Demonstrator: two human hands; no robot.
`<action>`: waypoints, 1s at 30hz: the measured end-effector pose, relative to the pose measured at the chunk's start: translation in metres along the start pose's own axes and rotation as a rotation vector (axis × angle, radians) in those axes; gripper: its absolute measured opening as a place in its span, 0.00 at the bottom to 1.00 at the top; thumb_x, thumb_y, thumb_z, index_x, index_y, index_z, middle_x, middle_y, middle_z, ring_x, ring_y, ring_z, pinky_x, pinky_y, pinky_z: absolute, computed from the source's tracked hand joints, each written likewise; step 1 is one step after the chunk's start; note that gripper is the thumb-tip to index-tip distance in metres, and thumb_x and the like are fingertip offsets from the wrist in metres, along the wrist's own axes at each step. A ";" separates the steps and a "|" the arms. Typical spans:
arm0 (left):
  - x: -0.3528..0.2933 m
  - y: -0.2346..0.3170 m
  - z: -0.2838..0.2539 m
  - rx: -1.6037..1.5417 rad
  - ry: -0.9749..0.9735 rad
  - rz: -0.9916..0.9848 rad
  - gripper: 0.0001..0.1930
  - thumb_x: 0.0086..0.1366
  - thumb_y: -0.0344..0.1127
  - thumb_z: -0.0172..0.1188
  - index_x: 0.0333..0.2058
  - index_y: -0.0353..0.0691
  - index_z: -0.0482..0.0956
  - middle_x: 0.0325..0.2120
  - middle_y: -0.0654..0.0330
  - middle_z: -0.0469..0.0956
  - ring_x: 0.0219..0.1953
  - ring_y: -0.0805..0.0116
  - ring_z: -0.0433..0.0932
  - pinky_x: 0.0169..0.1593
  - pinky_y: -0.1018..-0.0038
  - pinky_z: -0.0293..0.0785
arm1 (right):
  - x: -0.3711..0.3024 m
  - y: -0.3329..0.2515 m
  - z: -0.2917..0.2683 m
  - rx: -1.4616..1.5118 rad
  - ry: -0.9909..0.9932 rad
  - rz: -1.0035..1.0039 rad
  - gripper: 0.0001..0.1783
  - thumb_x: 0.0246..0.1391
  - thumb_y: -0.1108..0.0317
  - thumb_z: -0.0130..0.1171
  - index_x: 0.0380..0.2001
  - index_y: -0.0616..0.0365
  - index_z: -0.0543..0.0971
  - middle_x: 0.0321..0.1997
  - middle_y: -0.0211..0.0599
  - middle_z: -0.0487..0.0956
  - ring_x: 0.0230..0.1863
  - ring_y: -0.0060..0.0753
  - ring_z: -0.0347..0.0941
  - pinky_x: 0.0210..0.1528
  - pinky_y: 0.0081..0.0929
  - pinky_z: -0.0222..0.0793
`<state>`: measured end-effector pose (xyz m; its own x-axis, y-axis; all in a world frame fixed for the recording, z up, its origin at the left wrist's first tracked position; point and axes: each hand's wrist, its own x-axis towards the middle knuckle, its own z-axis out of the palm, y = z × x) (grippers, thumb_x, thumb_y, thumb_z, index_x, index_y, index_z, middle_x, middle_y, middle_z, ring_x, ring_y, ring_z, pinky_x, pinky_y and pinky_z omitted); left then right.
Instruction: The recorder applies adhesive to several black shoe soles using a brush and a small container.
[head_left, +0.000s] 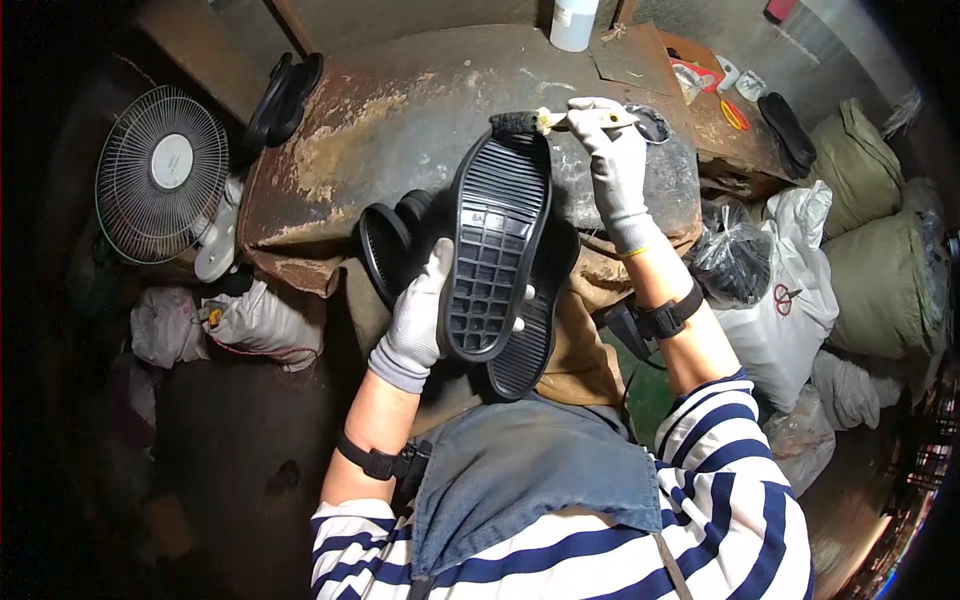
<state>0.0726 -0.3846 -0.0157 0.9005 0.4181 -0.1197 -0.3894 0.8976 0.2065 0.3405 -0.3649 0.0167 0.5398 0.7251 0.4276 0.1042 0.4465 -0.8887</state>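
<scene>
My gloved left hand (417,305) grips a black shoe sole (490,250) by its side near the heel, fingers wrapped behind it. The sole is tilted up, with its ribbed and gridded face towards me. In my gloved right hand (607,135) is a pale-handled brush (545,121), its dark bristles at the toe end of the sole. Whether the bristles press on the edge is hard to tell. A small round dish (650,125) sits just beyond the right hand. Beneath the held sole lies another ribbed black sole (524,362), with more black soles (384,250) to its left.
A worn table (400,110) spans the far side, with a clear bottle (573,25) at its back. Black soles (285,100) stand at its left edge, near a fan (170,165). Yellow-handled scissors (734,115) lie at the right. Stuffed bags (785,300) crowd the right side.
</scene>
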 end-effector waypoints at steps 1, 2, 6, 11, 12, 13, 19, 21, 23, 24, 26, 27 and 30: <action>-0.002 0.001 -0.001 -0.009 -0.007 -0.022 0.38 0.72 0.62 0.39 0.68 0.37 0.56 0.63 0.38 0.64 0.63 0.26 0.62 0.56 0.26 0.64 | -0.008 -0.007 0.007 -0.002 -0.044 0.043 0.09 0.57 0.71 0.63 0.40 0.61 0.81 0.37 0.29 0.81 0.38 0.18 0.75 0.44 0.19 0.71; -0.004 0.003 -0.002 -0.017 -0.015 -0.044 0.38 0.72 0.62 0.39 0.69 0.38 0.56 0.63 0.38 0.63 0.63 0.26 0.61 0.55 0.26 0.64 | -0.018 -0.010 0.013 -0.004 -0.088 0.084 0.09 0.56 0.72 0.63 0.40 0.61 0.81 0.37 0.27 0.81 0.37 0.16 0.74 0.43 0.18 0.70; -0.006 0.008 -0.004 -0.064 -0.089 -0.028 0.37 0.73 0.62 0.37 0.68 0.40 0.57 0.62 0.40 0.65 0.61 0.25 0.63 0.54 0.26 0.66 | -0.054 -0.032 0.032 0.020 -0.187 0.125 0.08 0.54 0.75 0.65 0.39 0.59 0.82 0.36 0.27 0.81 0.39 0.16 0.75 0.45 0.18 0.72; 0.003 0.020 0.006 0.057 0.074 0.158 0.32 0.76 0.57 0.33 0.61 0.35 0.67 0.55 0.47 0.75 0.54 0.52 0.76 0.62 0.55 0.69 | -0.094 -0.055 0.046 0.046 -0.300 0.183 0.09 0.52 0.76 0.67 0.38 0.58 0.83 0.39 0.30 0.81 0.41 0.21 0.77 0.46 0.21 0.73; 0.005 0.026 0.007 -0.092 0.006 0.140 0.32 0.76 0.57 0.33 0.61 0.34 0.67 0.55 0.47 0.75 0.55 0.52 0.75 0.64 0.55 0.67 | -0.099 -0.054 0.045 -0.163 -0.344 -0.092 0.09 0.52 0.75 0.68 0.38 0.58 0.83 0.39 0.29 0.81 0.43 0.22 0.77 0.49 0.23 0.72; 0.006 0.030 0.007 -0.023 0.007 0.195 0.32 0.76 0.57 0.33 0.61 0.34 0.67 0.55 0.47 0.75 0.54 0.51 0.76 0.62 0.54 0.69 | -0.107 -0.056 0.047 -0.025 -0.343 0.067 0.09 0.51 0.74 0.68 0.38 0.58 0.83 0.38 0.30 0.80 0.43 0.24 0.76 0.50 0.25 0.71; 0.003 0.063 0.003 0.189 -0.110 0.130 0.36 0.75 0.60 0.33 0.61 0.30 0.66 0.51 0.42 0.77 0.51 0.39 0.79 0.50 0.45 0.79 | -0.116 -0.056 0.027 -0.192 -0.546 -0.126 0.07 0.49 0.66 0.69 0.33 0.52 0.84 0.38 0.27 0.83 0.47 0.29 0.71 0.56 0.31 0.60; -0.001 0.069 0.004 0.167 -0.047 0.120 0.36 0.74 0.61 0.34 0.63 0.33 0.64 0.52 0.36 0.75 0.51 0.38 0.78 0.50 0.44 0.79 | -0.110 -0.060 0.020 -0.324 -0.583 -0.167 0.07 0.49 0.66 0.69 0.33 0.51 0.84 0.38 0.26 0.83 0.46 0.30 0.71 0.57 0.32 0.59; 0.003 0.069 0.003 0.363 0.115 0.158 0.33 0.76 0.58 0.36 0.61 0.32 0.67 0.51 0.45 0.78 0.49 0.50 0.81 0.51 0.55 0.81 | -0.101 -0.064 0.018 -0.482 -0.620 -0.268 0.06 0.49 0.67 0.69 0.32 0.48 0.83 0.38 0.25 0.82 0.46 0.32 0.72 0.57 0.33 0.58; 0.001 0.066 -0.004 0.354 0.110 0.158 0.33 0.76 0.58 0.36 0.61 0.32 0.67 0.51 0.45 0.78 0.49 0.50 0.81 0.51 0.55 0.81 | -0.097 -0.074 0.022 -0.560 -0.616 -0.341 0.07 0.47 0.67 0.70 0.32 0.48 0.83 0.38 0.25 0.82 0.45 0.33 0.72 0.55 0.34 0.59; -0.004 0.066 -0.031 1.224 0.316 0.442 0.30 0.77 0.54 0.37 0.61 0.34 0.68 0.51 0.50 0.79 0.48 0.58 0.82 0.54 0.63 0.79 | -0.088 -0.077 0.025 -0.566 -0.614 -0.443 0.09 0.46 0.68 0.70 0.32 0.48 0.82 0.37 0.26 0.82 0.43 0.34 0.73 0.54 0.34 0.60; 0.001 0.066 -0.033 1.656 0.415 0.586 0.28 0.78 0.52 0.37 0.61 0.34 0.68 0.51 0.52 0.79 0.47 0.62 0.82 0.55 0.67 0.78 | -0.083 -0.083 0.025 -0.620 -0.571 -0.410 0.09 0.45 0.69 0.70 0.32 0.49 0.82 0.36 0.27 0.82 0.42 0.33 0.74 0.53 0.34 0.60; 0.004 0.063 -0.032 1.406 0.357 0.494 0.29 0.77 0.53 0.37 0.61 0.34 0.68 0.50 0.50 0.79 0.46 0.61 0.83 0.52 0.67 0.80 | -0.062 -0.072 0.017 -0.549 -0.442 -0.204 0.08 0.46 0.68 0.70 0.32 0.50 0.83 0.33 0.30 0.82 0.40 0.36 0.76 0.51 0.32 0.63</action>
<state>0.0457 -0.3219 -0.0341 0.5682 0.8209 0.0573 0.0515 -0.1050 0.9931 0.2858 -0.4333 0.0569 0.0892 0.8511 0.5173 0.6329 0.3526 -0.6892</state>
